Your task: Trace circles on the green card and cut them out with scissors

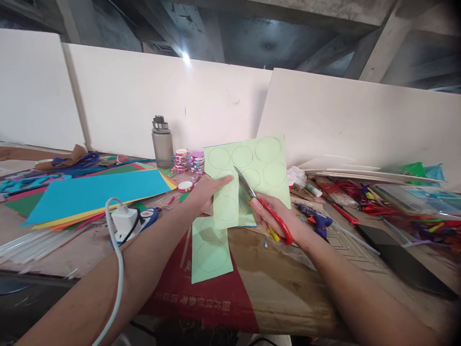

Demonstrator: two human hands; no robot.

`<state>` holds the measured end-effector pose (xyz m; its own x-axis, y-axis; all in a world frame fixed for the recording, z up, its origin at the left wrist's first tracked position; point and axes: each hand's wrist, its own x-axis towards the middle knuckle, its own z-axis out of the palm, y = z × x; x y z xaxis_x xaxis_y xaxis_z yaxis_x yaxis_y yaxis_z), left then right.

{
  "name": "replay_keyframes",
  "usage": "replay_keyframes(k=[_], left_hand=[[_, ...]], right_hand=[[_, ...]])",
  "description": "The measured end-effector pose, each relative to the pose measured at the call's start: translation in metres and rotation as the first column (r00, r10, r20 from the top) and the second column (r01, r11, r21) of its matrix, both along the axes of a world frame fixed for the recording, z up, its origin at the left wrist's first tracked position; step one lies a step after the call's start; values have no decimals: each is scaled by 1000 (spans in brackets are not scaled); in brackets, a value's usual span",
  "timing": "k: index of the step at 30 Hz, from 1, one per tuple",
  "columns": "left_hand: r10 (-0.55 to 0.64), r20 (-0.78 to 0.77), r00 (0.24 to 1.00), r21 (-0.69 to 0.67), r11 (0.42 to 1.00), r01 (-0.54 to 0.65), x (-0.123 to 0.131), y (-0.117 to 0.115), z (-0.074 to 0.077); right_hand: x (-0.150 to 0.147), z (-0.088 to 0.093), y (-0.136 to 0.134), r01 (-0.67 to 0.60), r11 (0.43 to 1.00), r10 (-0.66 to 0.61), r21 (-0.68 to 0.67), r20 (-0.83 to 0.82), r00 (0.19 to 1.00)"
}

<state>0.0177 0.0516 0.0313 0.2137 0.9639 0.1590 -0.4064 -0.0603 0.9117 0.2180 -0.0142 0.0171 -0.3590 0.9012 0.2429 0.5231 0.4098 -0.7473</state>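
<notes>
My left hand (208, 192) holds up a light green paper sheet (264, 166) with several pencilled circles on it, thumb on the front face. My right hand (277, 218) grips red-handled scissors (264, 206) whose blades are open and partly into the sheet near its middle. A cut strip of the same green paper hangs down from the sheet. Another green piece (210, 250) with drawn circles lies flat on the table below the hands.
Stacked coloured paper sheets (90, 192) lie at left, beside a white charger (124, 218) with its cable crossing my left arm. A grey water bottle (163, 142) and tape rolls (189, 161) stand behind. A blue glue gun (317, 218) and craft clutter sit at right.
</notes>
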Motion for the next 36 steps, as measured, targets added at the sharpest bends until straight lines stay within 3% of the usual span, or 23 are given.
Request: replay_keyframes(k=[6,12,16,27,36], left_hand=[[-82,28,996,-84,993,84,3,-6,6],[114,177,978,6,993,-117,0,7,5],[157,196,968,75,982,-174,-2,12,1],[103,184,978,7,994,-106,-4,13,1],[125,223,967,5,992,-129,8,2,-2]], right_hand=[[-1,4,-4,43,998,-44,47,18,999],[-3,5,-6,47,999,-47,20,17,999],[-6,2,-6,39,999,-39,-4,-6,999],[-6,3,-7,22,1000,-22,15,15,1000],[-7,-4,-4,56,998,-55,29,-53,997]])
